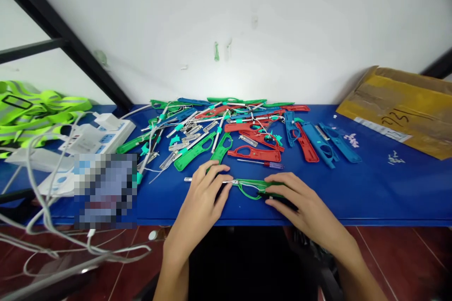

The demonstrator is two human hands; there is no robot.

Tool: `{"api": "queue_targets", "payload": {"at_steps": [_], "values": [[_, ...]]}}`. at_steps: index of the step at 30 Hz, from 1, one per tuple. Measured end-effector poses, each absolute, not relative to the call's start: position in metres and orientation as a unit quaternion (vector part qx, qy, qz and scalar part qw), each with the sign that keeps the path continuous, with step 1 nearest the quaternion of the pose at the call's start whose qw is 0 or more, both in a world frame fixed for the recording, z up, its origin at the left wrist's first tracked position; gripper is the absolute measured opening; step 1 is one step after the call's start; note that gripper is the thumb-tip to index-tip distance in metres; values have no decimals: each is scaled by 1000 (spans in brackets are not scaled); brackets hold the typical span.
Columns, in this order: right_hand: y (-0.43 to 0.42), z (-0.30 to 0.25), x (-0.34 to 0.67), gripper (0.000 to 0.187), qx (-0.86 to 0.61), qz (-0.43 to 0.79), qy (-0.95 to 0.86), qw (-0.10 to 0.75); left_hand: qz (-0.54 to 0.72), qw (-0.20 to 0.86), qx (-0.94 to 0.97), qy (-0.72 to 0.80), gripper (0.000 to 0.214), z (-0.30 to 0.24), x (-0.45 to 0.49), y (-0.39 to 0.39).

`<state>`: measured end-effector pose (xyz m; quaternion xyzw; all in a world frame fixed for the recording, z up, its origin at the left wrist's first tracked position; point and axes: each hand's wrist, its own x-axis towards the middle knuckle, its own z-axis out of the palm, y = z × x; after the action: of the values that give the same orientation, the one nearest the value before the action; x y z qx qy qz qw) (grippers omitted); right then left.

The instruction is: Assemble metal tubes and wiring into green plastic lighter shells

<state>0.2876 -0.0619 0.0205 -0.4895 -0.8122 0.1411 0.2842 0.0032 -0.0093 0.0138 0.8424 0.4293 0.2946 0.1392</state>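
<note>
A green lighter casing half (257, 182) lies at the front of the blue table, a white wire running across its trigger loop. My left hand (206, 193) pinches the lighter's metal tube (188, 179) where it meets the casing. At the handle end, my right hand (300, 197) has its thumb and fingers closed around the casing. A dark part shows under those fingers; its kind is partly hidden. Just behind lie a screwdriver (274, 165) and a red casing half (254, 154).
Behind, a pile holds green casings (194, 151), metal tubes with wires and clear pieces (248, 140). Blue casings (341, 143) lie right of it. A cardboard box (402, 108) stands at right. Left are a power strip (118, 134), white cables (45, 207) and a yellow reflective vest (42, 108).
</note>
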Motion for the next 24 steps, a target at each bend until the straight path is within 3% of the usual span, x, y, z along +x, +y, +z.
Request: {"api": "queue_targets", "payload": {"at_steps": [8,17,24], "values": [[-59,22,289,19,-497,142,-790,329,288,159,841,430,17,10,2,-12],[-60,15,292,33,-513,133,-798,287,298,137,848,417,25,11,-1,-8],[-60,14,295,33,-509,139,-805,271,243,38,895,372,26,45,21,26]]}}
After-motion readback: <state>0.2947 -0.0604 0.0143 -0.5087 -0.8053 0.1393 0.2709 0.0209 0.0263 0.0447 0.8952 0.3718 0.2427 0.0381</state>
